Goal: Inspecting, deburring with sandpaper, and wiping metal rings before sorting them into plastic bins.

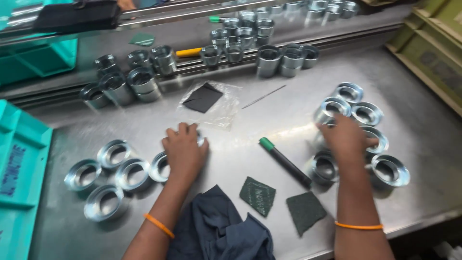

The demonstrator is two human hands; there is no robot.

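Note:
My left hand [184, 150] lies palm down over a shiny metal ring [199, 139] on the steel table, its fingers curled around it; a second ring [159, 167] touches the hand's left side. My right hand [345, 139] reaches into a cluster of metal rings [365, 113] at the right and rests on one of them [326, 168]; whether it grips the ring I cannot tell. A group of three rings [113, 154] and one more ring [105, 202] lie to the left of my left hand.
A black marker with a green cap [285, 162] lies between the hands. Two green abrasive pads [258, 195] and a dark cloth [216, 231] sit near the front edge. A plastic bag with a dark sheet [204, 97], a thin rod [263, 97], more rings [281, 60] and teal bins [19, 163] surround.

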